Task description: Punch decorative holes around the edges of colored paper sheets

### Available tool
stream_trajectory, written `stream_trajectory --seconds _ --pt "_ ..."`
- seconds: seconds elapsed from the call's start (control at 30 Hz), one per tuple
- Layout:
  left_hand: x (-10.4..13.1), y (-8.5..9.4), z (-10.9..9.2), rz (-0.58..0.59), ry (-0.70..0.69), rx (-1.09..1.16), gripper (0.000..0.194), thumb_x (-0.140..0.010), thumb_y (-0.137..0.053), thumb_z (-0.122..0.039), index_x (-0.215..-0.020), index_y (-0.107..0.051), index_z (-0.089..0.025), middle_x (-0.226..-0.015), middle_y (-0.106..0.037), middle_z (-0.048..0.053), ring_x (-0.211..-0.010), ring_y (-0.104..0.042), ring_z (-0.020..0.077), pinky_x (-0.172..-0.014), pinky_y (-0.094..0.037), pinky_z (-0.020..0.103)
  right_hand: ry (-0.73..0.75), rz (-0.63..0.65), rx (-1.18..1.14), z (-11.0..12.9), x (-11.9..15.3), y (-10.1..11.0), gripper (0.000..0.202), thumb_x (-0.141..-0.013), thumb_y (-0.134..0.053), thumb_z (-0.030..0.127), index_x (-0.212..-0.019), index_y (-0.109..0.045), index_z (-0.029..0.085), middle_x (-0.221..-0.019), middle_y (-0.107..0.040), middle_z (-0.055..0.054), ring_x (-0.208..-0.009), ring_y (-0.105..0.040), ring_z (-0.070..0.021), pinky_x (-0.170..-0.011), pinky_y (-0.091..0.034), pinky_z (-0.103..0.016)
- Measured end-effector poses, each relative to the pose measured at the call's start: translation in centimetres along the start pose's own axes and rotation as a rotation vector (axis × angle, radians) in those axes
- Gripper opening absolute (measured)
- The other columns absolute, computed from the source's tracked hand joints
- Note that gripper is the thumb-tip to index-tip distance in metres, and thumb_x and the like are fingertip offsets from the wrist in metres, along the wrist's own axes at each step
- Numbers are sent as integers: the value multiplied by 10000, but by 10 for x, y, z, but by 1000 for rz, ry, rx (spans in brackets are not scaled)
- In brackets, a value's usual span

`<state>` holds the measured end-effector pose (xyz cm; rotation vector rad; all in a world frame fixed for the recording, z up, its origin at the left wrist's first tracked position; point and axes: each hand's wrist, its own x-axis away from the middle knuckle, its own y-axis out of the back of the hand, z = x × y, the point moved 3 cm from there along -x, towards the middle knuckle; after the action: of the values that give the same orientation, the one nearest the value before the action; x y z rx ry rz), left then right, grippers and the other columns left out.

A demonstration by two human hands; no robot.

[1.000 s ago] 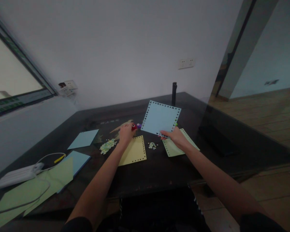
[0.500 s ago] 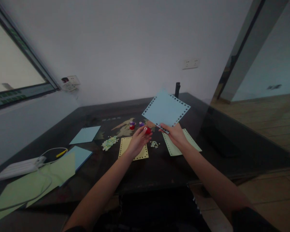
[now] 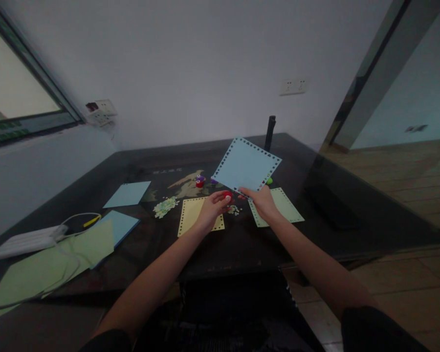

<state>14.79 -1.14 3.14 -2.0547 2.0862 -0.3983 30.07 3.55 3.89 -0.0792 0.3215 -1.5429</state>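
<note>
My left hand grips a small red punch above the yellow sheet, which has holes along its edges. Between the thumb and fingers of my right hand is the lower corner of a blue sheet, held up and tilted, with small holes along its edges. Below my right hand a pale green punched sheet lies on the table. Small paper cut-outs lie between the yellow and green sheets, and a larger pile is to the left.
On the dark table are another red punch, a blue sheet, stacked green paper, a white power strip with a cable, and a black upright object at the back.
The blue sheet has tilted and shifted slightly left in my right hand. The red punch in my left hand has turned and sits nearer the sheet's lower corner. The camera view has shifted a little.
</note>
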Motion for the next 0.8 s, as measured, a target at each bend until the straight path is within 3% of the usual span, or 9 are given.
stream_trajectory --seconds 0.2,0.43,0.8 --pt "2 -3 -1 19 -18 43 396 -619 -781 -254 -963 -613 -153 -1035 -641 86 -914 -614 184 -778 -498 314 8 1 55 2 2 2 416 -517 -766 307 -869 -629 135 -856 -710 -103 -618 -640 -195 -603 -551 -342" --pt "3 -4 -2 36 -5 75 384 -617 -783 -238 -945 -603 -151 -1015 -645 83 -888 -624 181 -768 -491 309 51 -24 141 -1 -1 5 460 -518 -775 292 -922 -639 120 -935 -704 -131 -836 -660 -253 -764 -531 -381" --pt "5 -6 -4 65 -8 62 349 -642 -769 -246 -935 -598 -166 -996 -645 65 -885 -623 172 -770 -478 302 60 -11 144 -1 -2 6 448 -515 -772 302 -911 -639 138 -924 -712 -102 -813 -660 -228 -780 -527 -363"
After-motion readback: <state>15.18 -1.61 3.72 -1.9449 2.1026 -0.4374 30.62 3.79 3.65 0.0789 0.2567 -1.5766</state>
